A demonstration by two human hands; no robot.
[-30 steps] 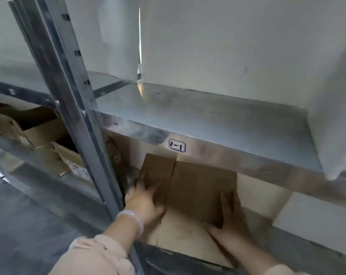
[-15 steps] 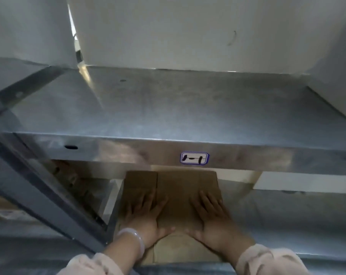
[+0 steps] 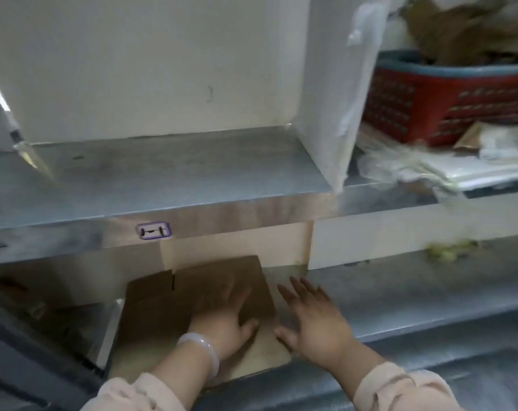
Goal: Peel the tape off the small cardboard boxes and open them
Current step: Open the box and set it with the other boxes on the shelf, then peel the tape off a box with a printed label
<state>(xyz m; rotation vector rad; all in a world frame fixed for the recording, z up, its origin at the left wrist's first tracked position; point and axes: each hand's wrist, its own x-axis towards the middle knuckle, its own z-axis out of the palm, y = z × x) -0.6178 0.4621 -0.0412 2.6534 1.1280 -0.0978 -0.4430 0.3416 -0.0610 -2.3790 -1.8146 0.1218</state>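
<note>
Cardboard box (image 3: 163, 304), flattened, is lying on the lower metal shelf (image 3: 415, 301). The left hand (image 3: 225, 318) is resting flat on it, fingers straight. The right hand (image 3: 317, 318) is reaching just beside its right edge, fingers spread apart.

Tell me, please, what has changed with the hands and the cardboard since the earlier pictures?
The right hand has come off the flattened cardboard and moved right, fingers spread over the lower shelf. The left hand slid right across the cardboard. Unchanged: the left hand lies flat on it, and the cardboard stays below the shelf label.
</note>
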